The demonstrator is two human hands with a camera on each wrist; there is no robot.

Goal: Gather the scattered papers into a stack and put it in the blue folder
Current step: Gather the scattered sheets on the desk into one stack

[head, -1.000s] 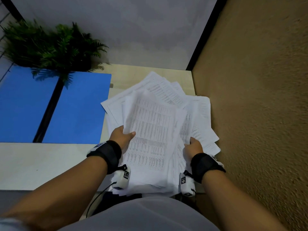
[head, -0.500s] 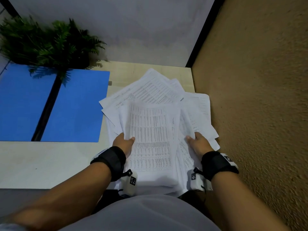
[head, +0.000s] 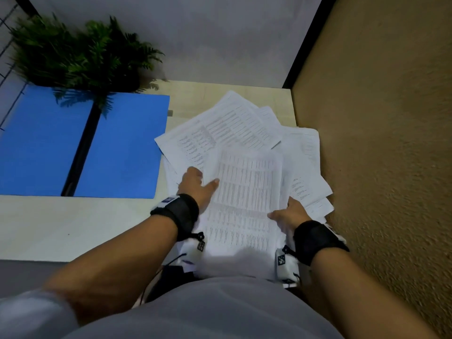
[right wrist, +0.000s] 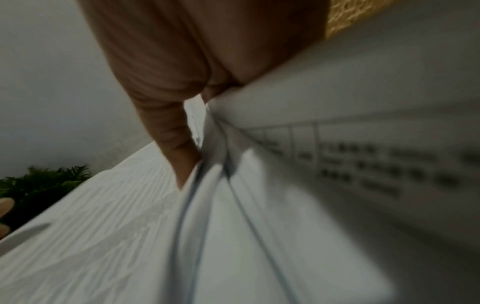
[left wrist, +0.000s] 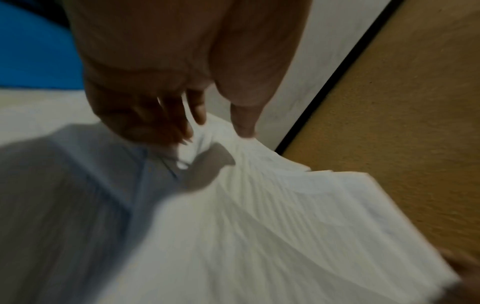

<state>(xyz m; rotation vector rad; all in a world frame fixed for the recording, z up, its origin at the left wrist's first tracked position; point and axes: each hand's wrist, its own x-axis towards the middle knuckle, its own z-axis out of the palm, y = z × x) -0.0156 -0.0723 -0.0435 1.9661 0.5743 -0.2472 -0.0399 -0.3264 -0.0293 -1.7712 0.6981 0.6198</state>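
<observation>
A loose fan of white printed papers [head: 247, 192] lies on the right part of the pale desk [head: 73, 226], partly hanging over its near edge. My left hand [head: 198, 185] grips the pile's left side, thumb on the top sheet and fingers under it; the left wrist view shows those fingers [left wrist: 192, 115] pinching the papers [left wrist: 259, 226]. My right hand [head: 288, 212] holds the right side, thumb on top, with sheets [right wrist: 259, 226] wedged between thumb and fingers [right wrist: 179, 148]. The open blue folder [head: 122, 148] lies flat to the left of the papers.
A green fern plant [head: 80, 55] stands at the back left, its leaves hanging over the folder. A grey wall runs behind the desk. A brown textured panel [head: 379, 143] borders the papers on the right.
The top sheets have shifted right and toward me. My left hand moved forward along the pile's left edge, and my right hand slid back toward the near right corner.
</observation>
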